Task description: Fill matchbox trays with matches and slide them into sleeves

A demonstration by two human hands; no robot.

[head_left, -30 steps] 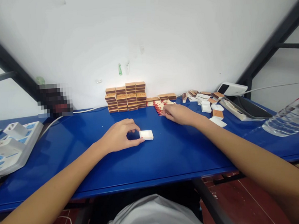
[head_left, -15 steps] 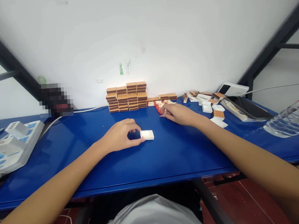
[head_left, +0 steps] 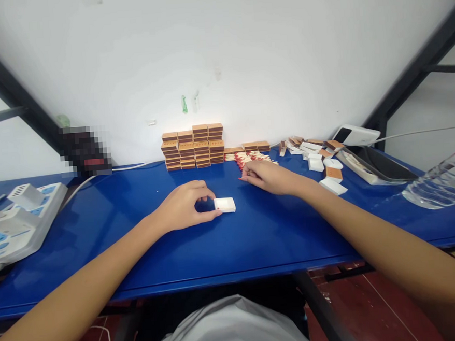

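A small white matchbox tray [head_left: 226,205] rests on the blue table, a red match head showing at its left end. My left hand [head_left: 189,204] grips that left end between thumb and fingers. Just in front of the pile of red-tipped matches [head_left: 250,158], my right hand [head_left: 265,176] is closed in a pinch, with a red match tip at its fingertips. How many matches it holds is hidden by the fingers. Stacked matchboxes [head_left: 195,149] stand behind, against the wall.
Loose sleeves and white trays [head_left: 314,162] lie heaped at the right. Beyond them are a white power bank [head_left: 355,135], a dark open container [head_left: 379,165] and a clear plastic bottle [head_left: 438,181]. A power strip [head_left: 40,225] with plugs occupies the left side.
My right hand has drawn slightly back from the match pile, fingers pinched on a match. My left hand stays at the tray.
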